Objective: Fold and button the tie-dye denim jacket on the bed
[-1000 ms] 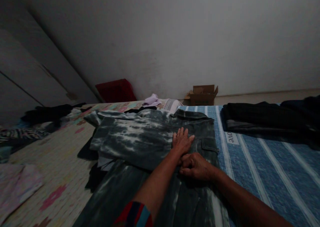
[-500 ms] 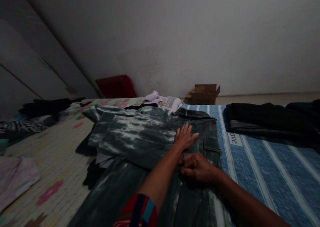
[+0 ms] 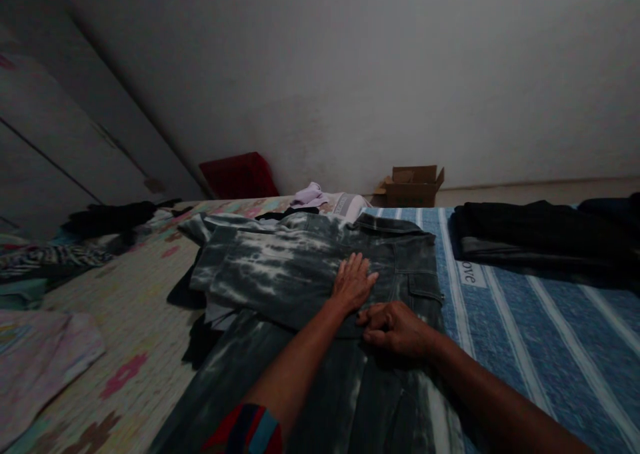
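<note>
A dark grey and white tie-dyed denim garment (image 3: 260, 267) lies spread across the bed in front of me, its upper part overlapping the lower part. A flap pocket (image 3: 425, 286) shows near its right side. My left hand (image 3: 353, 284) rests flat on the upper part, fingers spread. Just below and to the right, my right hand (image 3: 393, 327) is closed, its thumb and fingers pinching the edge of the upper layer. Darker and grey clothes (image 3: 200, 337) stick out from beneath the garment on the left.
Dark folded clothes (image 3: 540, 241) are stacked on the blue striped cloth (image 3: 505, 334) at right. A pink garment (image 3: 45, 367) and piled clothes (image 3: 110, 221) lie on the flowered sheet at left. A cardboard box (image 3: 413, 186) and a red object (image 3: 240, 176) stand by the wall.
My left hand has slid a little left and toward me over the denim. My right hand stays at the edge. The view has shifted slightly.
</note>
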{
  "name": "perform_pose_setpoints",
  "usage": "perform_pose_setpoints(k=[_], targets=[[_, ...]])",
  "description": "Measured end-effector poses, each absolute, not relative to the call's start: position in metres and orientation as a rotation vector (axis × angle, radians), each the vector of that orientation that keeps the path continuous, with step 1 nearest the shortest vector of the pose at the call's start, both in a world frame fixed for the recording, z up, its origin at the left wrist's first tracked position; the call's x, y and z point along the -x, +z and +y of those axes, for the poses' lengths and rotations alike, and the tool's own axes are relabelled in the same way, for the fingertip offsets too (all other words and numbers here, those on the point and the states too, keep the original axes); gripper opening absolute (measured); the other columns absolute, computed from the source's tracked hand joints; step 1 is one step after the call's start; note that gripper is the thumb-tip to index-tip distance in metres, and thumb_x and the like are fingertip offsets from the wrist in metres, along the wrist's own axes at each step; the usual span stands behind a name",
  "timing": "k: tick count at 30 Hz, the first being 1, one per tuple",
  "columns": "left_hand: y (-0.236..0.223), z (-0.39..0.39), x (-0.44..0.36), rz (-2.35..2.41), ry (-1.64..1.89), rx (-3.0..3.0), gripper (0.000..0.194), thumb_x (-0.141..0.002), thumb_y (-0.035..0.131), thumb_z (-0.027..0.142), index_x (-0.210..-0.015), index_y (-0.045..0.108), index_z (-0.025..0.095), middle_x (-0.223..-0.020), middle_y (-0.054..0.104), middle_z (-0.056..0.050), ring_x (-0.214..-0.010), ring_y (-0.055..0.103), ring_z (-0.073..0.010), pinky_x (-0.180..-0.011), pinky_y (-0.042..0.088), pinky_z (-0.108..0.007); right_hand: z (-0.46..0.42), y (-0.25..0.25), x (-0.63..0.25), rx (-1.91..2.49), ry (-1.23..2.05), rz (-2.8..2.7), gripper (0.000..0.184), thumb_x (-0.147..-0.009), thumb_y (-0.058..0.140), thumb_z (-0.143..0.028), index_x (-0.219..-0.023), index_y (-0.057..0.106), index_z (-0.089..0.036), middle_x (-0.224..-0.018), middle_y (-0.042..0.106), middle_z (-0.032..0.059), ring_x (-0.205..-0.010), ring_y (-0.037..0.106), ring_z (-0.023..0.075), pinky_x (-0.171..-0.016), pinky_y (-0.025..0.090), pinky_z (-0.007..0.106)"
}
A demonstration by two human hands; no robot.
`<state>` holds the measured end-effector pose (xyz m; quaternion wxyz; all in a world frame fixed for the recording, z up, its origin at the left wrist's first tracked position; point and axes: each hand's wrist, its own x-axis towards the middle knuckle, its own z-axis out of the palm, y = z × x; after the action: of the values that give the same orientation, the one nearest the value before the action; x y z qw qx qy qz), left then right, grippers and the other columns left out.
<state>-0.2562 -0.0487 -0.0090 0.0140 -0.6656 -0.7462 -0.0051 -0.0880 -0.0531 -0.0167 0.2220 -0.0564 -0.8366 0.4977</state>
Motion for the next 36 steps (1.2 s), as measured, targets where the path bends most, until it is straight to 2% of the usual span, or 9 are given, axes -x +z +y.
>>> perform_pose_setpoints(k=[6, 9, 14, 22, 30, 36], targets=[[-0.006, -0.059, 0.252, -2.388, 0.028, 2.042, 0.065, -0.097, 0.021, 0.053, -0.146, 0.032, 0.012, -0.156, 0.022, -0.012, -0.145, 0.011, -0.0237, -0.117, 0.012, -0.043, -0.054, -0.013, 0.088, 0.167, 1.36, -2.324, 0.029, -0.078, 0.056, -0.023, -0.049, 0.052, -0.017, -0.077, 0.064, 0.003, -0.088, 0.062, 0.0178, -0.078, 0.044, 0.028], [-0.005, -0.068, 0.25, -2.367, 0.012, 2.12, 0.063, -0.097, 0.021, 0.052, -0.148, 0.028, 0.015, -0.157, 0.018, -0.01, -0.145, 0.01, -0.0227, -0.117, 0.013, -0.043, -0.055, -0.014, 0.089, 0.175, 1.357, -2.321, 0.029, -0.077, 0.056, -0.024, -0.05, 0.053, -0.017, -0.075, 0.063, 0.0021, -0.082, 0.062, 0.017, -0.074, 0.043, 0.028], [-0.003, -0.083, 0.254, -2.33, 0.072, 2.246, 0.063, -0.098, 0.02, 0.053, -0.149, 0.023, 0.017, -0.158, 0.016, -0.009, -0.145, 0.008, -0.0215, -0.117, 0.013, -0.045, -0.057, -0.015, 0.088, 0.157, 1.41, -2.311, 0.029, -0.078, 0.055, -0.027, -0.05, 0.055, -0.017, -0.081, 0.065, 0.0034, -0.083, 0.061, 0.0172, -0.073, 0.042, 0.028], [0.002, -0.087, 0.25, -2.445, 0.044, 2.14, 0.066, -0.096, 0.027, 0.054, -0.147, 0.027, 0.013, -0.158, 0.014, -0.014, -0.145, 0.007, -0.0267, -0.116, 0.013, -0.046, -0.055, -0.015, 0.088, 0.109, 1.524, -2.247, 0.037, -0.081, 0.055, -0.038, -0.05, 0.056, -0.017, -0.073, 0.062, 0.0036, -0.078, 0.058, 0.0176, -0.072, 0.043, 0.029], [0.013, -0.109, 0.246, -2.541, 0.079, 2.093, 0.058, -0.096, 0.031, 0.045, -0.146, 0.029, 0.015, -0.157, 0.015, -0.013, -0.145, 0.008, -0.0252, -0.115, 0.017, -0.046, -0.053, -0.015, 0.088, 0.126, 1.614, -2.203, 0.045, -0.08, 0.06, -0.047, -0.048, 0.054, -0.016, -0.072, 0.063, 0.0046, -0.077, 0.057, 0.0178, -0.073, 0.045, 0.03], [0.017, -0.126, 0.241, -2.566, 0.015, 2.116, 0.056, -0.097, 0.024, 0.038, -0.146, 0.029, 0.011, -0.158, 0.013, -0.013, -0.145, 0.007, -0.0222, -0.116, 0.016, -0.043, -0.052, -0.013, 0.087, 0.11, 1.638, -2.212, 0.048, -0.082, 0.058, -0.052, -0.05, 0.058, -0.015, -0.073, 0.062, 0.0049, -0.08, 0.058, 0.0187, -0.077, 0.045, 0.032]])
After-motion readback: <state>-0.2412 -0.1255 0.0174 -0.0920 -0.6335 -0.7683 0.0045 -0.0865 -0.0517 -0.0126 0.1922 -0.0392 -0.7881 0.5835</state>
